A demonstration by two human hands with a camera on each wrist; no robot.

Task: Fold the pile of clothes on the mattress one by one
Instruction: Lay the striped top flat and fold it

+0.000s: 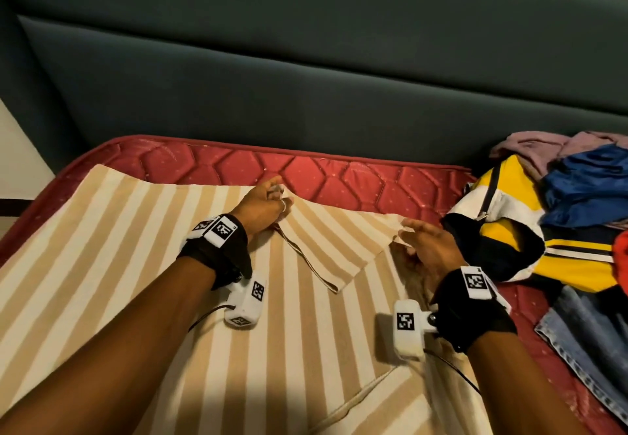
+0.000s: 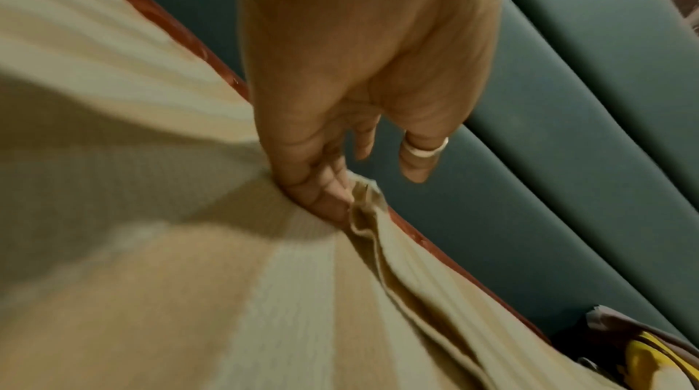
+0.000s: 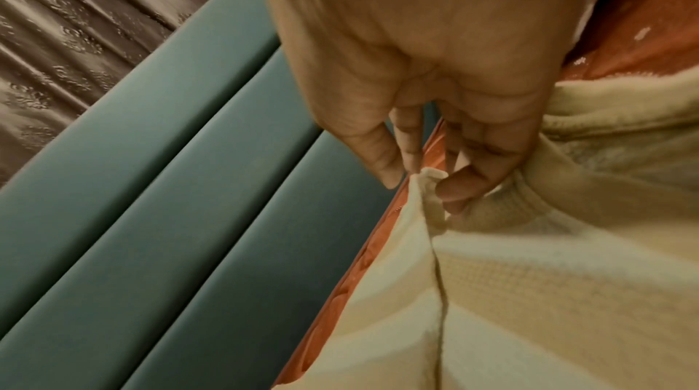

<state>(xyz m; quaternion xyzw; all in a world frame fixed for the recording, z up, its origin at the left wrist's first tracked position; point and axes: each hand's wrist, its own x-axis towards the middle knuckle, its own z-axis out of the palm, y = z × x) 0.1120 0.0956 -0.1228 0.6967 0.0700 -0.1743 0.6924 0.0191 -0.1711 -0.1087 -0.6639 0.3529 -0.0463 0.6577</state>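
Note:
A beige-and-cream striped garment (image 1: 142, 264) lies spread over the red mattress (image 1: 339, 176). One flap of it (image 1: 333, 240) is folded over the middle. My left hand (image 1: 272, 203) pinches the far left corner of that flap (image 2: 359, 196) between thumb and fingers. My right hand (image 1: 421, 244) pinches the flap's far right corner (image 3: 427, 184) between thumb and forefinger. A pile of clothes (image 1: 550, 217) sits at the right: a yellow, white and black piece, blue and pink pieces, and jeans (image 1: 584, 342).
A dark green padded headboard (image 1: 306, 60) rises right behind the mattress's far edge. A pale floor or wall strip (image 1: 17, 152) shows at the far left. The wrist cameras (image 1: 244, 302) hang just above the striped cloth.

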